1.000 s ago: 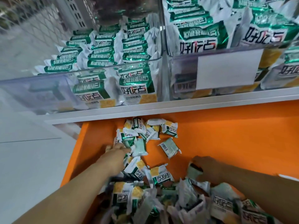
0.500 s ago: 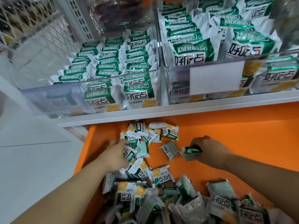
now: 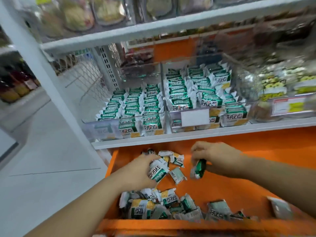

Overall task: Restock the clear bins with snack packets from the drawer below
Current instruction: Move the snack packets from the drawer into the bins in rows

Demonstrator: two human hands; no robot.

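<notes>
Your left hand (image 3: 142, 168) grips a bunch of packets (image 3: 158, 171); your right hand (image 3: 217, 156) pinches a single packet (image 3: 198, 169), which hangs end-down over the drawer (image 3: 222, 189). Both bins lie up and ahead: the left bin (image 3: 102, 130) is nearer your left hand, the right bin (image 3: 176, 124) nearer your right.

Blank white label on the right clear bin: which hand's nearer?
Right. The right hand sits just below the label, pinching a green packet; the left hand is lower, further left, gripping packets.

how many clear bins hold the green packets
2: the left bin and the labelled bin beside it on the right. The bin further right is blurred; its contents look yellow.
</notes>
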